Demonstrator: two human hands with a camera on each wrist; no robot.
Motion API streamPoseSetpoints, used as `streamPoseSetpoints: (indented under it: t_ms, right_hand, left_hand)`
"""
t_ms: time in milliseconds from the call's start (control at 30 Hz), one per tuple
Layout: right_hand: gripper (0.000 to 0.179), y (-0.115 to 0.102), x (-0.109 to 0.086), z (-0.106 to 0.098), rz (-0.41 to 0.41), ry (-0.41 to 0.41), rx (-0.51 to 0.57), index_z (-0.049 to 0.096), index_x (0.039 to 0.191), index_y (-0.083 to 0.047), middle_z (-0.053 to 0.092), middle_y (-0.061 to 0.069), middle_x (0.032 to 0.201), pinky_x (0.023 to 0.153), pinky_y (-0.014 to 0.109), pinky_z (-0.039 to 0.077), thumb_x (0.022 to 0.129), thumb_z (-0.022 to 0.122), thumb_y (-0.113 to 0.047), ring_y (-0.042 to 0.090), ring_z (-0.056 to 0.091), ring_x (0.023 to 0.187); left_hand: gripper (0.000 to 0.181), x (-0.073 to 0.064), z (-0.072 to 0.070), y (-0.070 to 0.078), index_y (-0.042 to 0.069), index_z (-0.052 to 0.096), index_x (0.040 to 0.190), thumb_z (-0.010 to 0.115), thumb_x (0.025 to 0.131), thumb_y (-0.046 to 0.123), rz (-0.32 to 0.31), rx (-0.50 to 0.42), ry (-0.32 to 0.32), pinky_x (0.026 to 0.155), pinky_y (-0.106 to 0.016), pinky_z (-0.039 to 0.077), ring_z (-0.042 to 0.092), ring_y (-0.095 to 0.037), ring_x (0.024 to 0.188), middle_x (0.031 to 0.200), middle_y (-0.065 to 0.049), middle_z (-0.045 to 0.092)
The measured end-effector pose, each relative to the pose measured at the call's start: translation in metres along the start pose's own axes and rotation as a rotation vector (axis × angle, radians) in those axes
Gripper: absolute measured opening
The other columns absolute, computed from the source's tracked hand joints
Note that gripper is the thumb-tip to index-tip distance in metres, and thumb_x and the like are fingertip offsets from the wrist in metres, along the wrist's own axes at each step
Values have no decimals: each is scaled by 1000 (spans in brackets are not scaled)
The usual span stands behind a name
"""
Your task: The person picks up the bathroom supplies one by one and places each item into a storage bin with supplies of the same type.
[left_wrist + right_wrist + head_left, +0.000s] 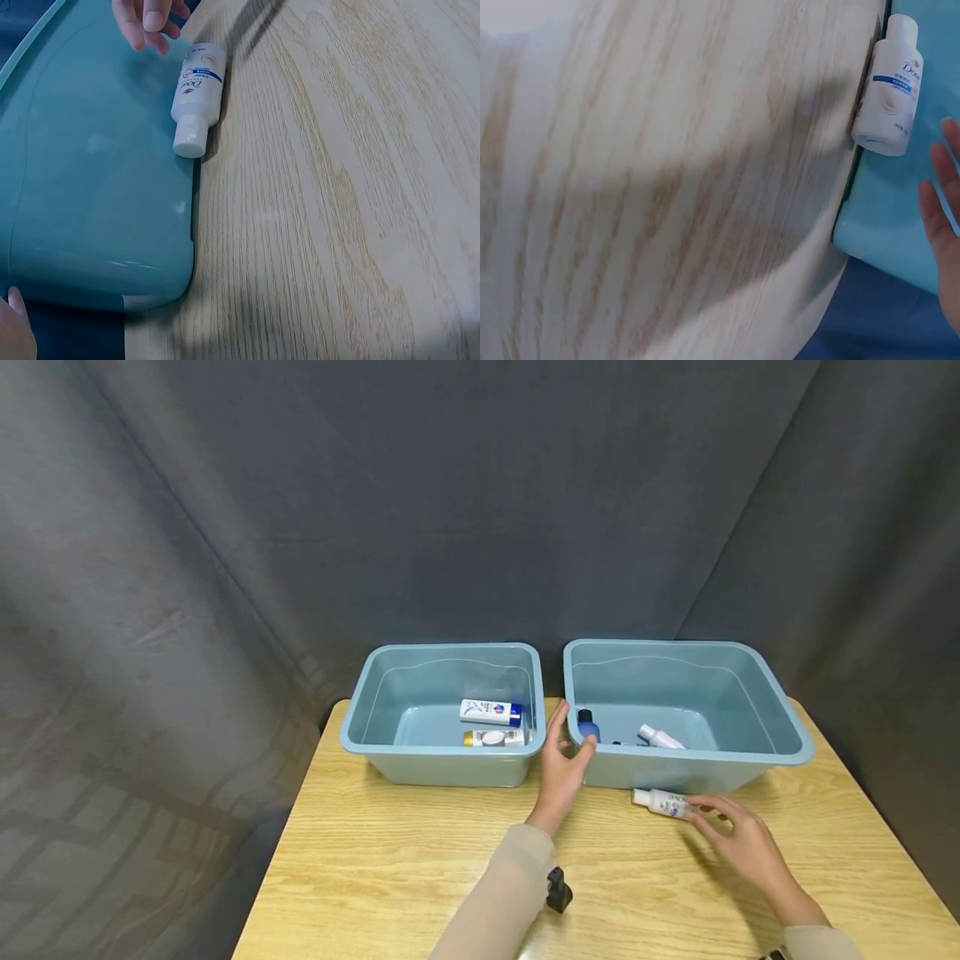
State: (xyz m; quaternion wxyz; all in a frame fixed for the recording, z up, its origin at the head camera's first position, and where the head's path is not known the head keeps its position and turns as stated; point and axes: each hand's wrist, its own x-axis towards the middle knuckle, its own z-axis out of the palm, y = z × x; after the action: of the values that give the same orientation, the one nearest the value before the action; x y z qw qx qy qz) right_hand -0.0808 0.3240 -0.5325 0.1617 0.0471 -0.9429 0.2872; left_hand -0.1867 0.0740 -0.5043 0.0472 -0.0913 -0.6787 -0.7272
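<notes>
A small white Dove bottle [660, 802] lies on its side on the table, against the front of the right blue bin [675, 768]. Close to its base, my right hand [738, 839] has its fingers loosely spread; the right wrist view shows a gap between those fingers [934, 214] and the bottle [891, 90]. At the right bin's front left corner, my left hand [562, 768] reaches up with fingers extended into the space between the bins and the thumb at the rim. Only a little of the left hand [13, 330] shows in the left wrist view.
The left blue bin [442, 767] holds a white bottle with a blue cap [487, 712] and a yellow-capped one [495, 738]. Inside the right bin are a blue bottle with a black cap [588, 727] and a white bottle [660, 737]. A dark curtain [480, 510] hangs behind the wooden table [375, 868].
</notes>
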Motion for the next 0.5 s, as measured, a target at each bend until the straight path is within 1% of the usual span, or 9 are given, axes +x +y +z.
streamPoseSetpoints:
  t_ms: [100, 200, 267, 333, 433, 500]
  right_hand:
    - [26, 2, -1, 2, 19, -9, 1, 73, 108, -11, 69, 2, 96, 71, 39, 51, 83, 79, -9, 14, 60, 87]
    - [25, 4, -1, 3, 36, -14, 5, 73, 109, -12, 70, 4, 98, 71, 39, 51, 85, 79, -11, 19, 61, 89]
    - [24, 5, -1, 4, 48, -20, 9, 73, 109, -12, 70, 5, 100, 72, 36, 51, 86, 78, -13, 22, 62, 90]
    - [23, 6, -1, 5, 61, -29, 16, 73, 110, -11, 70, 7, 102, 73, 37, 51, 88, 77, -14, 26, 62, 92]
    - [22, 6, 0, 7, 76, -42, 33, 72, 111, -9, 70, 11, 104, 76, 45, 51, 90, 75, -16, 33, 62, 96]
    - [23, 6, 2, 7, 80, -48, 53, 71, 112, -7, 69, 15, 107, 78, 53, 49, 90, 74, -15, 39, 61, 99]
  left_hand:
    - [64, 0, 0, -1, 24, 39, 153, 66, 95, 22, 5, 0, 0, 101, -35, 39, 37, -8, 136, 158, 10, 32]
    - [64, 0, 1, -2, 25, 38, 153, 65, 95, 21, 9, -3, 4, 101, -36, 39, 37, -9, 136, 158, 5, 32]
    - [64, 0, 1, -2, 26, 38, 153, 66, 95, 20, 6, -3, 9, 101, -35, 39, 37, -8, 136, 158, 8, 33]
    - [64, 0, 1, -2, 27, 38, 152, 66, 95, 20, 9, -4, 12, 101, -35, 39, 36, -8, 137, 158, 8, 33]
    - [65, 0, 0, -1, 26, 39, 152, 67, 94, 21, 9, -2, 16, 100, -34, 39, 37, -7, 136, 156, 14, 33]
    - [65, 0, 0, -1, 24, 39, 153, 67, 94, 21, 8, -4, 18, 100, -34, 39, 39, -8, 134, 156, 14, 34]
